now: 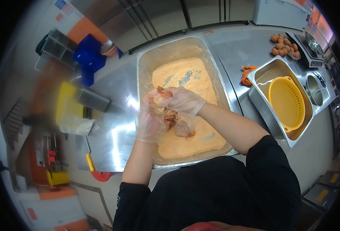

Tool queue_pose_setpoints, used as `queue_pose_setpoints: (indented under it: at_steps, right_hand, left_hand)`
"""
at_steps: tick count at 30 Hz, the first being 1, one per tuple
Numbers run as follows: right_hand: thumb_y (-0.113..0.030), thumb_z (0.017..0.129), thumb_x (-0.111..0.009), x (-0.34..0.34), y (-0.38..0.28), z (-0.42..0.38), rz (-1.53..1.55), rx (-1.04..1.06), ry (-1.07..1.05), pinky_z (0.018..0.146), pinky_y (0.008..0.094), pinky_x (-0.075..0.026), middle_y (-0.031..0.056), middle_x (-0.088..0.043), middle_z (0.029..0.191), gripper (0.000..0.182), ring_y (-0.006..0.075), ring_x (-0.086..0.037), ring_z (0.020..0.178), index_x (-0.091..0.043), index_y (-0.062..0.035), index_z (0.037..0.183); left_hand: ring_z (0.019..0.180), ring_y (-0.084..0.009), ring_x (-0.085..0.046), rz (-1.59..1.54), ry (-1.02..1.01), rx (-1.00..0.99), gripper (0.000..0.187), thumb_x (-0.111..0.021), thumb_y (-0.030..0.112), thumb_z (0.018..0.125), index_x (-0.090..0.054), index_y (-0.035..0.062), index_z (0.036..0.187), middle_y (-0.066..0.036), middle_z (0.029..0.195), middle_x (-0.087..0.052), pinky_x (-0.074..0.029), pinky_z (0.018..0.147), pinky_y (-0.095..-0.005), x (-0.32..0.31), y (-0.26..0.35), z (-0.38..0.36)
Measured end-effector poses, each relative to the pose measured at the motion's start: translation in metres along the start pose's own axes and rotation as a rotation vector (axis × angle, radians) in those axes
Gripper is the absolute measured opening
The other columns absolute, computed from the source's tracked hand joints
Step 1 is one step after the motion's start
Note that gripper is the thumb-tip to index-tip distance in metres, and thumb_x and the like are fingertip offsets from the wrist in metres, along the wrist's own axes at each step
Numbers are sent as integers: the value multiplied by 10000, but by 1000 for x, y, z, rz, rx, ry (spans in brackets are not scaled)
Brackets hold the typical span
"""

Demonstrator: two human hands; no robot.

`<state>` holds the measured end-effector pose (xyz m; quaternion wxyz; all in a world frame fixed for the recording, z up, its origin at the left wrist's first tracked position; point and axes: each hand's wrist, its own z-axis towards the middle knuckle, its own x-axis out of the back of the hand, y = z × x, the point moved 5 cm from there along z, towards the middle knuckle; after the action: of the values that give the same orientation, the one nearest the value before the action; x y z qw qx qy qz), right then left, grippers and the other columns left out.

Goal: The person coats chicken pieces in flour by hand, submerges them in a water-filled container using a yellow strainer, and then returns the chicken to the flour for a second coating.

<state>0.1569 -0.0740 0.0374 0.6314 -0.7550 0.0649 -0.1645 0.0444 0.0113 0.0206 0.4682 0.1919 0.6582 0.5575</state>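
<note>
Both my hands wear clear plastic gloves and are raised over a deep metal tray (143,77) of pale orange breading flour (193,144). My left hand (150,121) is closed around the left side of a raw chicken (171,120). From above and to the right, my right hand (181,101) grips the same chicken. Its reddish inside faces up, and a pale, skin-covered part hangs toward the flour at the lower right. The gloves partly hide the chicken. Bare metal shows through thin patches of flour at the far end.
At right, a deep steel pan (256,86) holds a yellow basket (287,104). Eggs (283,46), a scale (314,62) and an orange cloth (247,75) lie behind it. On the left stand a steel container (95,99) and a yellow-handled knife (90,161) near the table edge.
</note>
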Motion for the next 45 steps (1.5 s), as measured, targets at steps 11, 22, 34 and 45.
queue_pose_setpoints:
  at_steps: [11, 22, 34, 45]
  right_hand:
    - [-177, 805, -708, 4, 7, 6, -85, 367, -238, 851, 302, -487, 39, -658, 1091, 392, 175, -612, 943, -614, -100, 1178]
    - [-33, 797, -585, -21, 4, -5, -229, 409, 58, 736, 323, -497, 109, -592, 955, 305, 226, -603, 827, -610, -79, 1098]
    - [-81, 757, -643, -26, 1, -18, -450, 679, 286, 704, 362, -508, 75, -618, 981, 322, 282, -623, 846, -589, -149, 1067]
    - [-73, 779, -557, -38, 20, -12, -180, 527, 397, 670, 390, -489, 118, -612, 879, 150, 312, -620, 796, -600, -69, 923]
  left_hand:
    - [1139, -191, -546, -13, -243, 276, 617, -645, 300, 890, -382, 97, 1411, -63, 1304, -506, -525, 834, -329, -11, -12, -6]
    - [1156, -191, -526, 111, -134, 73, 604, -660, 212, 892, -371, 48, 1396, -89, 1293, -510, -462, 948, -343, 20, -35, 2]
    - [1286, -238, -426, -8, 43, -18, 279, -584, 12, 900, -523, 47, 1170, -147, 1433, -396, -360, 1064, -357, -6, -3, -26]
    - [1126, -191, -506, 422, 198, -282, 273, -505, -2, 941, -475, 34, 1209, -111, 1192, -521, -420, 953, -313, -15, -7, -28]
